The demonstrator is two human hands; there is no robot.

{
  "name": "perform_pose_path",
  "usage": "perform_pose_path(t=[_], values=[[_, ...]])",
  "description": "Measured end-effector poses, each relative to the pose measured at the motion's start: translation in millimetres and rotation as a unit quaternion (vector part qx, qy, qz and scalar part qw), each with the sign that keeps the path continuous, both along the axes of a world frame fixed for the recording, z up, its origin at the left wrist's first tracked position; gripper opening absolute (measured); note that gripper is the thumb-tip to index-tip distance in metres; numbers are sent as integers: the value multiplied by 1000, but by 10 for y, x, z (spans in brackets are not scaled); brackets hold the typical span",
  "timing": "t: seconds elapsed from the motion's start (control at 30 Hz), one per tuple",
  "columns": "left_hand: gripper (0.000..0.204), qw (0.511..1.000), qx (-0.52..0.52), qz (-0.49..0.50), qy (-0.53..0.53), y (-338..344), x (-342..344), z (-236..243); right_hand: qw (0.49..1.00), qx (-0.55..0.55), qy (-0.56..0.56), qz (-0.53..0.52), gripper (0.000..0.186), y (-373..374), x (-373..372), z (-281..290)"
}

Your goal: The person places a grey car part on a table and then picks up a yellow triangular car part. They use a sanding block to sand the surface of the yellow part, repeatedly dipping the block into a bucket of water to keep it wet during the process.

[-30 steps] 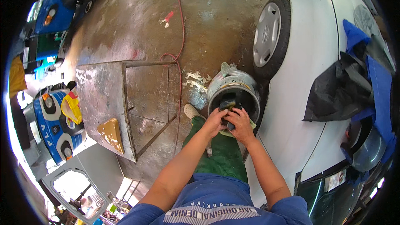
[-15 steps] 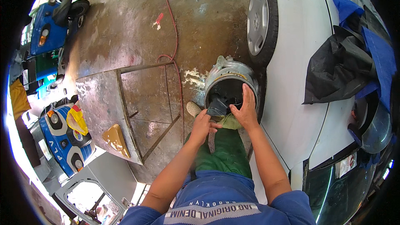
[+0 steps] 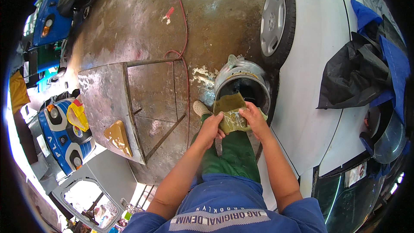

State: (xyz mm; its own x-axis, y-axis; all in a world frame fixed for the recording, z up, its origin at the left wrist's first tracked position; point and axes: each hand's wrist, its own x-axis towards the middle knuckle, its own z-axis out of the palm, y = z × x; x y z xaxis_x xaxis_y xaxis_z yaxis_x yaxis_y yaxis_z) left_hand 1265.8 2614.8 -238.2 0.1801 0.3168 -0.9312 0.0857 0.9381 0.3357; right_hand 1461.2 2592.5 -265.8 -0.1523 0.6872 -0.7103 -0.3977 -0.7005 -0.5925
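Observation:
Between my two hands is an olive-coloured sheet of sandpaper (image 3: 231, 120), creased across the middle, with pale print on its lower half. My left hand (image 3: 210, 130) pinches its left edge between thumb and fingers. At the right edge, my right hand (image 3: 256, 123) grips the sheet with the thumb on top. Just beyond the sheet stands a grey, paint-smeared round container (image 3: 223, 76) with an open, dark mouth. The sheet overlaps its near rim and hides part of the inside.
A white car (image 3: 310, 60) with a wheel (image 3: 275, 21) stands close on my right, black plastic sheeting (image 3: 355, 71) on it. To the left is a metal-framed table (image 3: 101, 97) bearing a brown triangular piece (image 3: 117, 137). A red hose (image 3: 186, 39) crosses the stained floor.
The dark sheet earlier in my left hand over the container's mouth now shows an olive face. My right hand has left the container's rim and grips the sheet too.

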Motion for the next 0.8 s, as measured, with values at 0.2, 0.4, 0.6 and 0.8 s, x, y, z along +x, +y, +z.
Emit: perform_pose_path(t=[0.2,0.4,0.6,0.8], values=[[44,999,-10,-11,-43,3,-23,55,998,-58,7,-34,16,5,82,-36],[44,997,-36,-25,-59,44,-43,52,998,-62,-33,0,16,-5,130,-1],[38,996,70,-4,46,-116,128,-225,959,48,-278,36,15,-45,277,-163],[28,918,245,-283,133,-117,612,-1327,856,95,-455,226,21,166,183,-1485]])
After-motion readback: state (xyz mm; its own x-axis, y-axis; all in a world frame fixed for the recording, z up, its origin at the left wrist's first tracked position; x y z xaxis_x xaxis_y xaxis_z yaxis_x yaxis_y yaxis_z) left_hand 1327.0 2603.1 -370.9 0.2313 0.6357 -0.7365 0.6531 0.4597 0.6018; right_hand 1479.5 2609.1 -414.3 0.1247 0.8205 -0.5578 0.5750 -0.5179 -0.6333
